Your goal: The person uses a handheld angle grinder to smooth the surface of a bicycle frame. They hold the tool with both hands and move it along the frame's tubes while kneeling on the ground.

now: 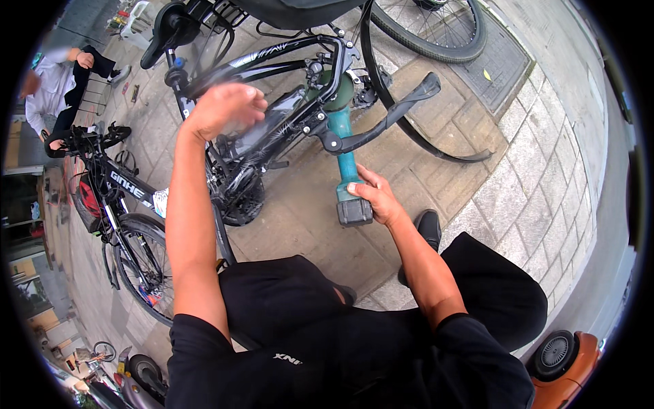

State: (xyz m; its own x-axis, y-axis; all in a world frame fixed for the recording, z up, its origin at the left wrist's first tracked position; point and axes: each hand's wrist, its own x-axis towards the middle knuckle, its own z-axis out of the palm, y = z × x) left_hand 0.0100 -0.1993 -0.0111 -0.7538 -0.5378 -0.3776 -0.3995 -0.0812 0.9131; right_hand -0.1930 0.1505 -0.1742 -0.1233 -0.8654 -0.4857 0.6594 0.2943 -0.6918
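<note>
A teal cordless angle grinder (346, 163) with a black battery lies against a black bicycle frame (283, 54). My right hand (378, 196) is closed round its lower body, just above the battery. Its round greenish head (338, 92) is up among the frame's rear parts, partly hidden by a black tube. A black stand arm (402, 112) crosses over the grinder's body. My left hand (228, 109) hovers over the frame, blurred by motion, with loosely bent fingers partly apart and nothing visible in them.
A loose spoked wheel (436, 34) lies at the top right by a metal cover plate (484, 68). A curved black mudguard (436, 146) reaches right across the paving. Another bicycle (126, 184) stands at left, near a seated person in white (51, 95). An orange vehicle (569, 375) is at lower right.
</note>
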